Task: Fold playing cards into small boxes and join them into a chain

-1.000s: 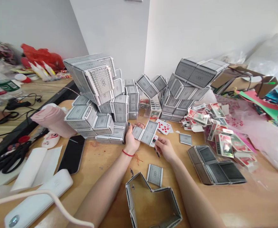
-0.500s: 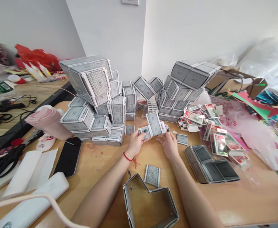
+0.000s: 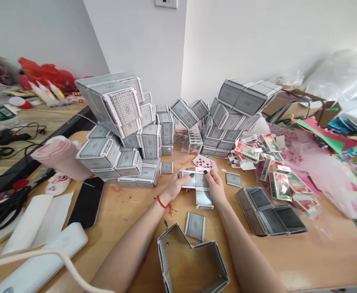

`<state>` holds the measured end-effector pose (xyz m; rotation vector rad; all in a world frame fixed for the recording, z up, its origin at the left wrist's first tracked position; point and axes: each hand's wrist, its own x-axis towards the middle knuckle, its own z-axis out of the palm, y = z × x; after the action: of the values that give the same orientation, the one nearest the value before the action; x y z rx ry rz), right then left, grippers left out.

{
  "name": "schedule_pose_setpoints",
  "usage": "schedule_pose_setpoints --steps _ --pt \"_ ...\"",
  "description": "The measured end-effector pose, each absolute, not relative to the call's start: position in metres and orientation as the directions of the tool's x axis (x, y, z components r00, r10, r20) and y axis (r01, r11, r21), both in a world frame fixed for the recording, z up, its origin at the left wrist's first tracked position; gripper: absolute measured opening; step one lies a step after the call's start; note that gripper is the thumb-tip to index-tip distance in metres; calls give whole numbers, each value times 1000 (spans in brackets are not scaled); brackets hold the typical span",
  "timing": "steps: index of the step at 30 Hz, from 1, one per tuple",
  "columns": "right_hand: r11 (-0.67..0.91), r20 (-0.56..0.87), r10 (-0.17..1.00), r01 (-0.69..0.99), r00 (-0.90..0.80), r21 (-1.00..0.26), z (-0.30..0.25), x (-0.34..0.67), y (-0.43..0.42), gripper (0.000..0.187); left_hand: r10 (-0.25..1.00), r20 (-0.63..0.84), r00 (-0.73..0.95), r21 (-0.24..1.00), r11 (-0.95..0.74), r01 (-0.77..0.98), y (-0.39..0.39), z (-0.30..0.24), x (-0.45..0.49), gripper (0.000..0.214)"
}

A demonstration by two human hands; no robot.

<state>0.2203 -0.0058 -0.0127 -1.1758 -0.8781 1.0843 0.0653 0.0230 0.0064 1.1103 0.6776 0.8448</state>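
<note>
Over the middle of the table, my left hand [image 3: 176, 185] pinches the left arm of an L-shaped piece of joined playing cards [image 3: 203, 198], thumb on top. My right hand [image 3: 216, 186] grips the same piece at its upper right, thumb pressed on the patterned backs. Just behind it lie face-up heart cards [image 3: 207, 162]. Nearer to me are a single folded card [image 3: 196, 226], flat on the table, and an open, hollow frame built of cards [image 3: 163, 260], with a notch in its far side. The undersides of the cards and most fingertips are hidden.
Stacked card blocks stand at left [image 3: 123, 110] and right [image 3: 245, 97]. A stepped card block [image 3: 263, 209] and torn card boxes [image 3: 280, 185] lie to the right. A phone [image 3: 86, 201], scissors [image 3: 10, 205] and a white power bank [image 3: 44, 260] with cable are at left.
The L-shaped card piece has turned, so its long arm now points toward me instead of away. My right hand has closed onto it, and the heart cards behind now show.
</note>
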Motion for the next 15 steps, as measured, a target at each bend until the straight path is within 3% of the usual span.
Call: schedule_pose_setpoints --steps 5,12,15 --pt "73 42 979 -153 202 -985 -10 220 -5 28 822 -86 564 967 204 -150 24 6 66 50" --pt "-9 -27 996 -220 80 -975 -4 225 -10 22 816 -151 558 948 279 -151 28 8 59 51" --pt "-33 -37 999 -232 15 -972 -3 225 -12 20 804 -115 583 951 258 -169 33 7 53 51"
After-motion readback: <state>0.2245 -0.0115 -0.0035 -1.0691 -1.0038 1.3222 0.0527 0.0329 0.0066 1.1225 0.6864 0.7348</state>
